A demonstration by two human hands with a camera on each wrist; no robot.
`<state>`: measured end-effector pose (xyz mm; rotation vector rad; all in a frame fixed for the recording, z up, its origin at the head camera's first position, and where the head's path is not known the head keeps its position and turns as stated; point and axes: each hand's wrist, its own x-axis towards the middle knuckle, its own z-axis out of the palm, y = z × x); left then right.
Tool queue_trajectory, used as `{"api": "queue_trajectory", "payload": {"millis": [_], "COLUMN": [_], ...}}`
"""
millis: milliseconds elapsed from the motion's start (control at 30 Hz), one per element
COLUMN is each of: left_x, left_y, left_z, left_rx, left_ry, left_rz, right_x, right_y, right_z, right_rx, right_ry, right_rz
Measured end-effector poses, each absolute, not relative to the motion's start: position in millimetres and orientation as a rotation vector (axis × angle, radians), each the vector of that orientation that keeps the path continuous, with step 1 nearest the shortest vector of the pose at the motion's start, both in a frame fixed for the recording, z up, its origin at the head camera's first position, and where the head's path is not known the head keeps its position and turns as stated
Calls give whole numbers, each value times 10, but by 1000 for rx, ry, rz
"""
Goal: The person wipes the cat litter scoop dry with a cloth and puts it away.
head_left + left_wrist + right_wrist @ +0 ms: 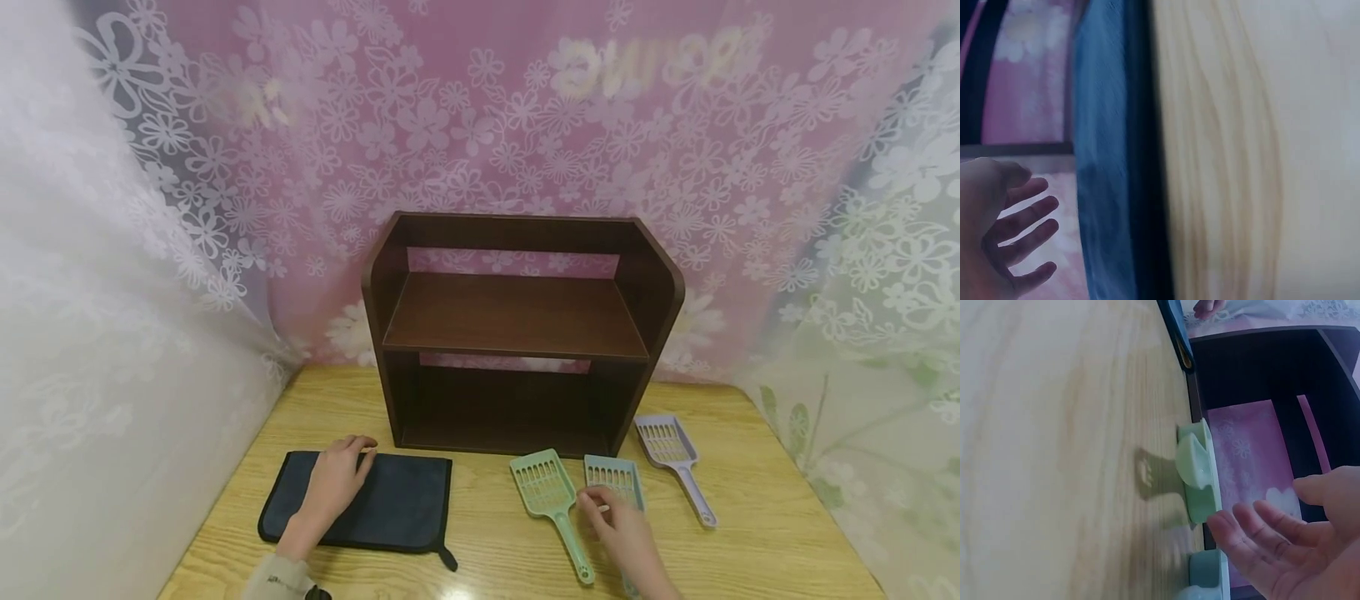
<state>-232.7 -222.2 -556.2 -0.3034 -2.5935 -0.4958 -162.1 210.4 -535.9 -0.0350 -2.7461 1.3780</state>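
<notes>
Over a dark navy folded cloth (408,504) with black edging and a corner loop, my left hand (335,482) hovers with loosely bent fingers and holds nothing. The left wrist view shows that hand (1004,231) with its fingers spread, beside the cloth (1107,162). My right hand (621,533) is above a light blue slotted litter scoop (637,487), covering much of its handle. Its fingertips are close to a green litter scoop (572,546). In the right wrist view the right hand (1291,544) has relaxed, empty fingers near the green scoop (1200,503).
A lavender litter scoop (696,493) lies at the right, its head near the shelf. The dark brown two-tier shelf (517,312) stands at the back of the wooden table (487,533). Floral curtains (480,133) hang behind and at both sides.
</notes>
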Motion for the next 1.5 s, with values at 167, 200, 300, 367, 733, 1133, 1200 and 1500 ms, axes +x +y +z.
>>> {"api": "queue_trajectory", "payload": {"millis": [167,200,300,367,733,1133,1200,1500], "left_x": [-2364,-2370,-2380,-2388,-2425,-2350,-2320,-2173], "left_y": [-2342,-2361,-2414,-2448,-2522,-2487,-2471,-2385], "left_z": [-5622,-5639,-5692,-5722,-5653,-5567,-5539,-5388], "left_rx": [-293,-288,-287,-292,-309,-453,-432,-349], "left_ry": [-2679,-2698,-2713,-2708,-2815,-2782,-2781,-2609], "left_rz": [-377,-367,-344,-339,-318,-420,-482,-654], "right_x": [-1577,-1569,-1554,-1552,-1569,-1603,-1600,-1568], "right_y": [2054,2043,2011,1989,1916,1982,1983,1983], "right_z": [-5381,-5390,-5418,-5440,-5486,-5591,-5597,-5583], "right_rx": [18,28,62,74,94,88,50,-195], "right_ry": [-2800,-2809,-2820,-2835,-2903,-2975,-2961,-2801], "right_rz": [1161,1122,1043,1007,996,1441,1522,2008]}}
